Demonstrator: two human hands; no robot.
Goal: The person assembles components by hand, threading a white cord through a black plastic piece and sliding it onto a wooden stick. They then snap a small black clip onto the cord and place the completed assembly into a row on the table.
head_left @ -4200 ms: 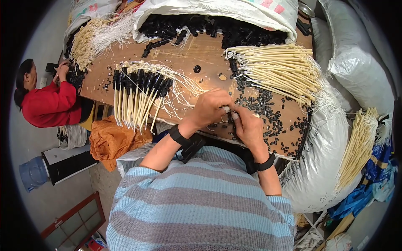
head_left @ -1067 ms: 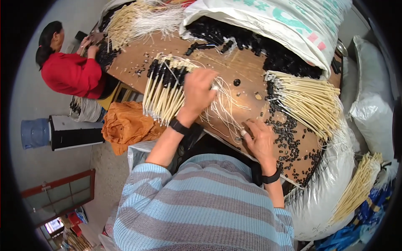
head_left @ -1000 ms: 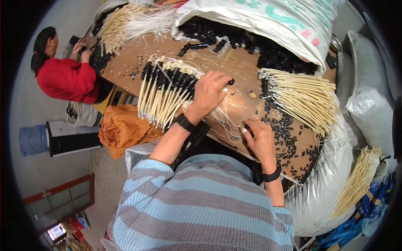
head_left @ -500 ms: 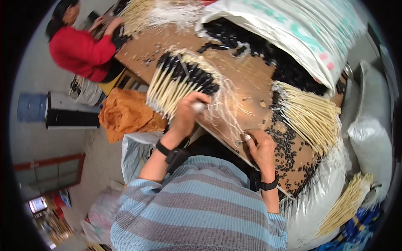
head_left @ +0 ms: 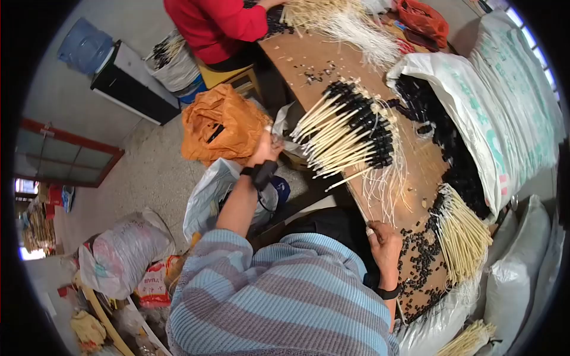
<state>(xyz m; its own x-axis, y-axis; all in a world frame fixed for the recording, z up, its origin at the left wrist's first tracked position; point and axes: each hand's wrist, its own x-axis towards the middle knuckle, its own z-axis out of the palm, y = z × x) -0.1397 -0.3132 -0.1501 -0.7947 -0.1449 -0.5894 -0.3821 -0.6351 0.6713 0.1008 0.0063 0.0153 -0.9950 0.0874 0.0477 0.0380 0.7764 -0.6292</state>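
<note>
My left hand reaches out past the left edge of the brown worktable, beside a crumpled white bag; its fingers are hidden. A fanned bundle of cream sticks with black caps lies on the table just right of it, with loose white strings trailing below. My right hand rests curled at the near table edge, touching a spread of small black pieces. A bundle of plain cream sticks lies to its right.
A large white sack spilling black pieces lines the table's right side. A person in a red top works at the far end. An orange bag, a white plastic bag, a blue water jug and a black box stand on the floor to the left.
My left hand has left the capped sticks and swung left, off the table edge. My right hand has stayed at the near edge. My head has turned left.
</note>
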